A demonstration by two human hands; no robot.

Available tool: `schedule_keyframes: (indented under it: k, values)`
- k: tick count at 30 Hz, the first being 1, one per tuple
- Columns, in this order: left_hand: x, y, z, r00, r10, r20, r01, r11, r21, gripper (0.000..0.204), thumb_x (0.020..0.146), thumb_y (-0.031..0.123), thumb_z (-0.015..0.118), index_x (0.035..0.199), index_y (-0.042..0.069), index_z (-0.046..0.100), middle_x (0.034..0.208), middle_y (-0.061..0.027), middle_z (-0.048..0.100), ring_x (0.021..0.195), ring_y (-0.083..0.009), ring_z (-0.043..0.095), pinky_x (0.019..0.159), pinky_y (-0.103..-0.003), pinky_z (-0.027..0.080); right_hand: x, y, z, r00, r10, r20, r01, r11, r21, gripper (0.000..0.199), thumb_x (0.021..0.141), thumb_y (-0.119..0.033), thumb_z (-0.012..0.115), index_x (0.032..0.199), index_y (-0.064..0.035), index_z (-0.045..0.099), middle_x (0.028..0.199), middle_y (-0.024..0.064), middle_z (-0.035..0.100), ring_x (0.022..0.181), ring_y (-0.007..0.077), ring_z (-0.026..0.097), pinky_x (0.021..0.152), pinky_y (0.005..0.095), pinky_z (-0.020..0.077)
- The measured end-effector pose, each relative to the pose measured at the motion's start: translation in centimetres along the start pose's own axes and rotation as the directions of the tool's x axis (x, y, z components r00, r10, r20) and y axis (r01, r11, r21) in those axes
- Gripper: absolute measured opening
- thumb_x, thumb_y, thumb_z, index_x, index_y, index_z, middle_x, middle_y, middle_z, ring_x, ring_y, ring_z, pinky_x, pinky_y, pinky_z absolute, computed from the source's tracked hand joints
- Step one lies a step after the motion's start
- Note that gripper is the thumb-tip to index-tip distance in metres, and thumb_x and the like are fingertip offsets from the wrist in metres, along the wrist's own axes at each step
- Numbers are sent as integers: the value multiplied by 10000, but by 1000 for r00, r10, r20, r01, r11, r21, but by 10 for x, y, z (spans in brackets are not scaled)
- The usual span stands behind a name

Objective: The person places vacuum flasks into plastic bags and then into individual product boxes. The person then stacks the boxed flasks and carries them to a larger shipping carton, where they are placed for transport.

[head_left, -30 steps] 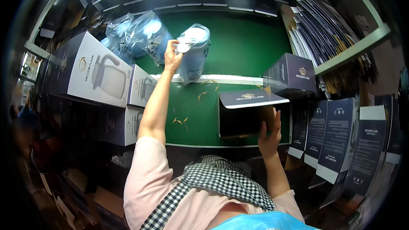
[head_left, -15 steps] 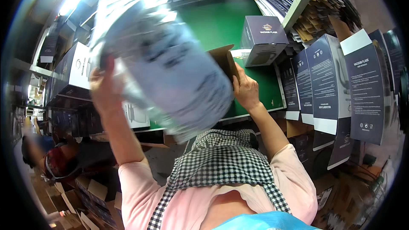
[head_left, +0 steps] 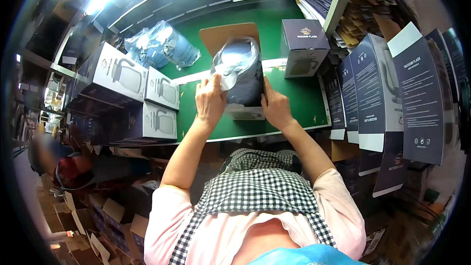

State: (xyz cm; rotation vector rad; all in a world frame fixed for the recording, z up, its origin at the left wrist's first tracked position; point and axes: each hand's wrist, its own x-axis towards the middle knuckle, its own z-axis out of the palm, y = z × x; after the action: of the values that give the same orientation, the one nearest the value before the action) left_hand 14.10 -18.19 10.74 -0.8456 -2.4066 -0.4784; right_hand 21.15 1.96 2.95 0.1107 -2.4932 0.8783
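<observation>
Head view: bagged flask [head_left: 240, 71] inside box [head_left: 248, 110]

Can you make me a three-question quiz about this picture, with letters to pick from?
1. Where is the plastic-wrapped flask?
A. Going into the open box
B. On the floor
C. On a shelf

2. What colour is the table?
A. Red
B. Green
C. White

3. What is the left hand doing?
A. Hanging free
B. Waving
C. Gripping the flask's plastic wrap

Answers: 1 A, its lower end sits between the box walls. 2 B, the bare top is green. 3 C, the fingers pinch the wrap while the right hand steadies the box side.
</observation>
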Motion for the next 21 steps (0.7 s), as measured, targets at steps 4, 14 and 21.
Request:
schedule_keyframes:
  k: [4,14,21]
  values:
    - [13,-9,2,983,-78,167,87,995,-45,420,782,57,657,1168,-15,509,758,-219,652,685,-405,659,614,-490,504,0,-7,-2,996,55,63,-52,997,-49,690,849,-45,600,1467,73,317,921,235,625,810,384,633,713,465,511]
    - [47,0,-14,985,-104,135,110,993,-32,403,804,61,645,1187,1,536,752,-233,657,672,-408,666,635,-484,535,-20,-43,27,945,-312,98,327,903,-279,214,840,-169,625,1037,-89,653,936,45,608,977,223,608,994,399,380]
    - [37,0,-3,996,-15,-86,11,999,-48,237,801,26,618,1014,43,518,686,-173,628,591,-366,643,547,-440,519,-22,-26,19,867,-490,87,497,860,-113,229,819,-131,590,1028,-88,675,904,-5,627,945,163,617,986,342,389]
